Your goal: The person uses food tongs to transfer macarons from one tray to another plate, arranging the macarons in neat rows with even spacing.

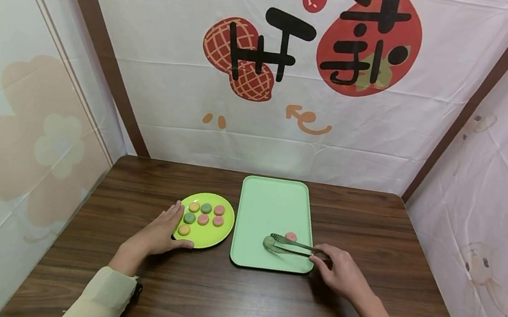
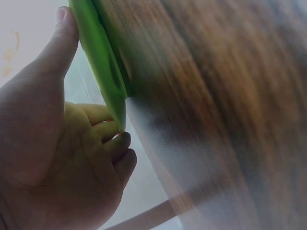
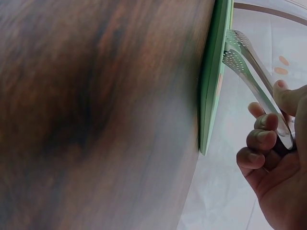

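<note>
My left hand [image 1: 161,232] holds the left rim of a yellow-green plate [image 1: 212,238], thumb at the near edge and fingers along the far left side. Several macarons in pink, green and yellow lie on it, among them a pink macaron [image 1: 219,210]. In my right hand [image 1: 341,271] is a pair of metal tongs [image 3: 259,88], gripped by the handle end. Their perforated tips stand apart over a light green tray [image 1: 272,201], with nothing visible between them. Just beyond the tongs, a single pink macaron [image 1: 291,236] lies on the tray.
Plate and tray stand side by side on a dark wooden table [image 1: 230,300], a narrow gap between them. A white printed curtain [image 1: 156,80] rises behind the table's far edge, and more printed cloth hangs at both sides.
</note>
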The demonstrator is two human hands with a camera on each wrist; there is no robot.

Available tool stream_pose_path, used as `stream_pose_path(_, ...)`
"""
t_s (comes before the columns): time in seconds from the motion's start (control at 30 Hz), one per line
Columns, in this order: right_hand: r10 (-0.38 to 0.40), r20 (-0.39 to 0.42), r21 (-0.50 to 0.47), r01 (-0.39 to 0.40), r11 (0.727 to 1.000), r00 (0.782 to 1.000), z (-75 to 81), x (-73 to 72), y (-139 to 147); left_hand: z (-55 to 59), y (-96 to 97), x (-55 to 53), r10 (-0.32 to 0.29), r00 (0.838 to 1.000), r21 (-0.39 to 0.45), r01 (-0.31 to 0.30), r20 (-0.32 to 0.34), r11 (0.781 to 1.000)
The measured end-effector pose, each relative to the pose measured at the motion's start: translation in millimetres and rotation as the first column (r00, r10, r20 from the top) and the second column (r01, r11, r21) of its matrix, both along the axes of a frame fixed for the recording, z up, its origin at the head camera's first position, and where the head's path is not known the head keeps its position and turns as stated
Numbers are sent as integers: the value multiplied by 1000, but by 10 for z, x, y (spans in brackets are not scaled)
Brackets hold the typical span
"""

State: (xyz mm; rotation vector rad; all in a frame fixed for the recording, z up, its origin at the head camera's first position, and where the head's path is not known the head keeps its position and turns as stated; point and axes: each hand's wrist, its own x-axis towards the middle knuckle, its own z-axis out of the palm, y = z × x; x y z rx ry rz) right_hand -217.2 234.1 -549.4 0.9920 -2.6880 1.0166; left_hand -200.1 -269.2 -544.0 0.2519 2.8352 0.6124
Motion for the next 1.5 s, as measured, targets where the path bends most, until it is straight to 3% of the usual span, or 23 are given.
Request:
stream_pose_path(0.77,-9,-66,-80,4,997,998,-56,-74,-122,-46,-4,2,4,1000,-2,-4,7,1000)
stream_pose_path(1.5,-45,-32,-89,42,995,998,27,-134,-310,-31,-11,-2,8,1000,-2,-8,3,1000)
